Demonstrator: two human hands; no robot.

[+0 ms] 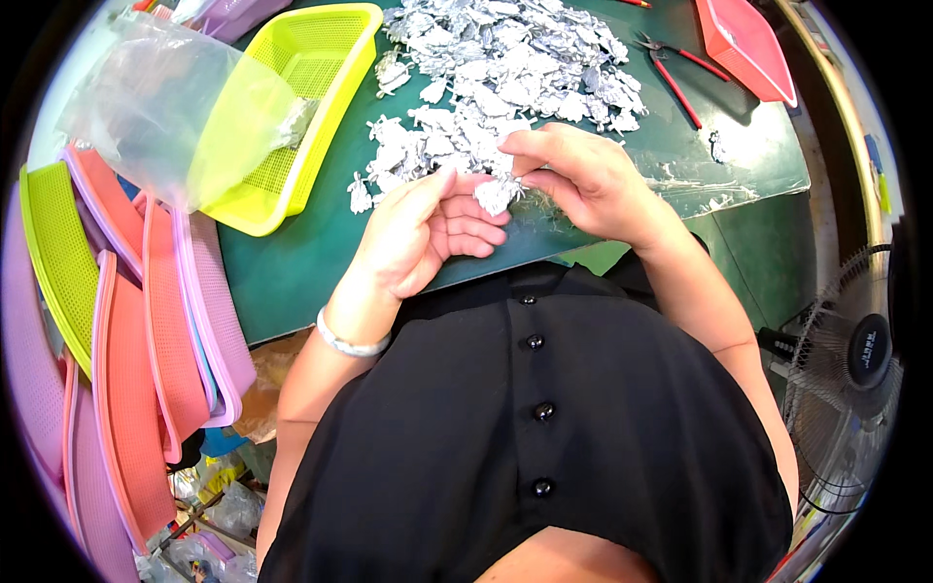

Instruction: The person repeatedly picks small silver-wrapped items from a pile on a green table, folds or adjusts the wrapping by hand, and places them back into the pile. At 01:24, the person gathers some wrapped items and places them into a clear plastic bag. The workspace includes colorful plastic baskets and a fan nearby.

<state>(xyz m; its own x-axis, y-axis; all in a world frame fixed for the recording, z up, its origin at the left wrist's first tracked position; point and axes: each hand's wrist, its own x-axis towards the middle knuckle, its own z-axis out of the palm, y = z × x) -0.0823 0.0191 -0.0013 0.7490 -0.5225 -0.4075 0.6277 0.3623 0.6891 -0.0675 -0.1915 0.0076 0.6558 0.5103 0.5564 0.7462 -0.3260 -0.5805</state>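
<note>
A small silver-grey casting (498, 194) with stubby projections and thin ragged bits at its edge is held between my hands, over the near edge of the green table. My left hand (428, 225), palm up with fingers curled, has it at the index fingertip. From the other side my right hand (583, 180) pinches at the casting's edge with thumb and index finger; what exactly lies between those tips is partly hidden. Just beyond both hands spreads a large heap of similar silver-grey castings (515, 68).
A yellow-green basket (335, 107) with a clear plastic bag (165, 107) over it stands left. Red-handled pliers (675, 83) and a pink-red tray (743, 49) lie right. Stacked coloured baskets (131, 408) flank the left side; a fan (846, 364) stands at right.
</note>
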